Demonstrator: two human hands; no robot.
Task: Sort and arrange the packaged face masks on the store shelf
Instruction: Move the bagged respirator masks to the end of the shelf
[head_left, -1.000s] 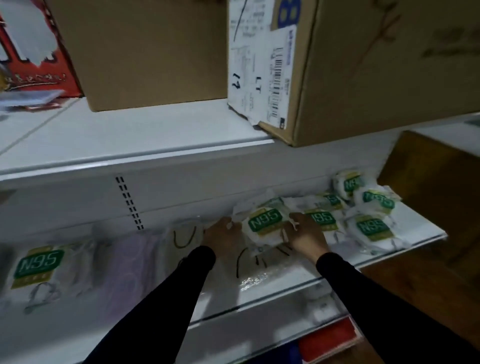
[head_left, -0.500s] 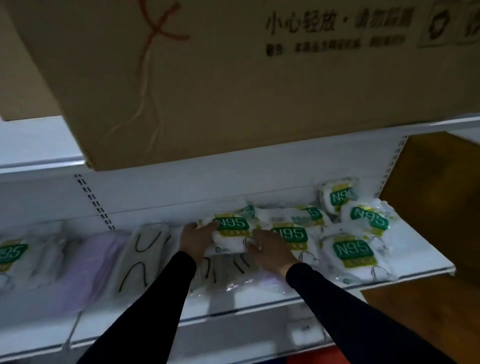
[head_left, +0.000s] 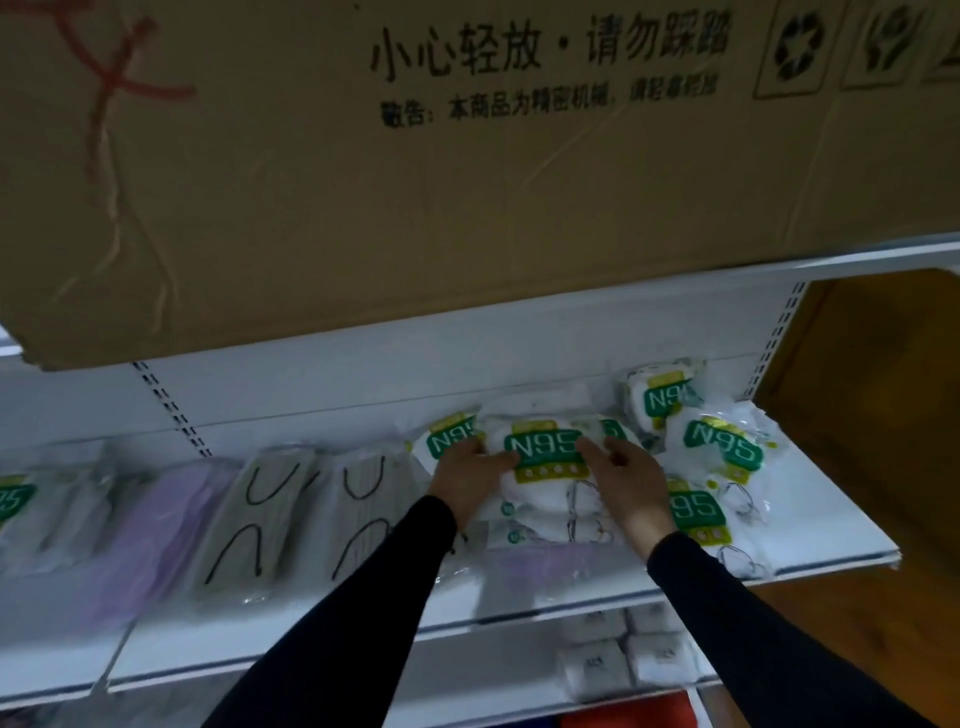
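On shelf (head_left: 831, 551): left hand (head_left: 465, 475) and right hand (head_left: 628, 478) still grip N95 pack (head_left: 545, 457) from both sides, fingers curled; pack shifted rightward, nearer the right-hand pile (head_left: 722, 447).

6 N95 packs (head_left: 545, 452) (1 cut off), 2 hands (head_left: 470, 475), 1 box (head_left: 467, 182)

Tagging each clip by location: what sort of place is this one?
Probably a shop aisle or its stockroom: white metal slotted shelving holds many clear-wrapped white N95 mask packs with green labels laid out like stock, and a large brown cardboard shipping carton sits on the shelf above.
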